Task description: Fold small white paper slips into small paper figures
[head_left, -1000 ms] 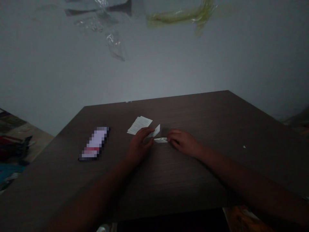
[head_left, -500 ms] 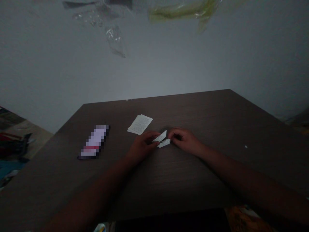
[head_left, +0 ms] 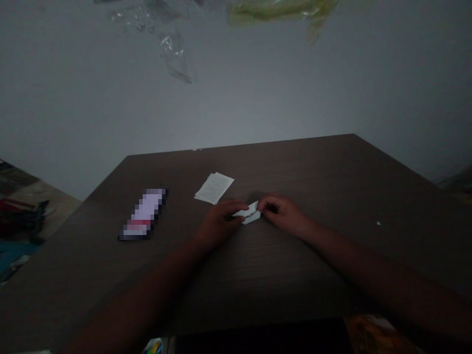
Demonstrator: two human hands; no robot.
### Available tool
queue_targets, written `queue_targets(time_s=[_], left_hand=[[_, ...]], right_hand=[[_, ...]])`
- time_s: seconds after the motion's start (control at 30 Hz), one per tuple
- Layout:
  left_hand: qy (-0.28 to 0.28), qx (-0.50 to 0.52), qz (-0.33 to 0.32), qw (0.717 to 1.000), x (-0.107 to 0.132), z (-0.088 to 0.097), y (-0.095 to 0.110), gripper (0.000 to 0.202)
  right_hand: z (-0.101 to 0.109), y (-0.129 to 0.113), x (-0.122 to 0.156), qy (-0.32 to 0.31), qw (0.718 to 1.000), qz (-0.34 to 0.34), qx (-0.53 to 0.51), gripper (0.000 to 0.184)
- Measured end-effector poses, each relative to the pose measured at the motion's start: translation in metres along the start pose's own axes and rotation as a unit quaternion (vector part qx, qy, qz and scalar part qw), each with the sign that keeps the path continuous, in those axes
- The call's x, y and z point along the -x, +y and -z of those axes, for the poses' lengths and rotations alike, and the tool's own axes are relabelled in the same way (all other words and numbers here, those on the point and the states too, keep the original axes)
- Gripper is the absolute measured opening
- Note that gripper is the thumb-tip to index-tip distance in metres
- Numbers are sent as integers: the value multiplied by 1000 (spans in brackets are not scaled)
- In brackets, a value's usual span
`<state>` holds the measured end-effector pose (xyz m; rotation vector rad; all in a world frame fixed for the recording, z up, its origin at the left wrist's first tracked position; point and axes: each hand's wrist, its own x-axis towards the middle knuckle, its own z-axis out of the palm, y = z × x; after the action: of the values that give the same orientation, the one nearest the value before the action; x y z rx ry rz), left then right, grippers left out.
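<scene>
Between my hands, just above or on the dark table, is a small folded piece of printed paper (head_left: 251,214) with a crease along its middle. My left hand (head_left: 220,221) grips its left end, thumb on the near side and fingers on the far side. At the right end, my right hand (head_left: 280,212) pinches the paper's edge between thumb and curled fingers. Beyond my left hand lie printed paper sheets (head_left: 214,188), stacked slightly askew.
A phone (head_left: 143,214) with a blurred-out screen lies on the brown table (head_left: 295,167) at the left. A tiny white scrap (head_left: 378,223) sits at the right. A grey wall (head_left: 258,98) with clear and yellow plastic (head_left: 280,12) rises behind the table.
The two raised flaps of the paper have come down flatter and closer together. My hands have barely shifted, and both still hold the paper's ends.
</scene>
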<state>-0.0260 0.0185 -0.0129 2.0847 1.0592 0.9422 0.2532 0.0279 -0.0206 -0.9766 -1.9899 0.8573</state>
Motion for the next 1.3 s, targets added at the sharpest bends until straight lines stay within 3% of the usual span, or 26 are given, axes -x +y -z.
queue_targets(time_s=[0.57,0.8,1.1,1.3], left_hand=[[8,-41,-25,999,0,1,3,23],[1,-43,3,999,-2,3,7,24],[-6,-45,-4,999,-1,3,6,21],[-13,-31,3,999,0,3,7,21]], right_hand=[[-1,-2,0,0,1000,21,3,29],[-5,1,0,11,999,41,5,29],[-7,-2,0,13,1000,-1,5,29],[-8,-2,1,11,1000,9,0,29]])
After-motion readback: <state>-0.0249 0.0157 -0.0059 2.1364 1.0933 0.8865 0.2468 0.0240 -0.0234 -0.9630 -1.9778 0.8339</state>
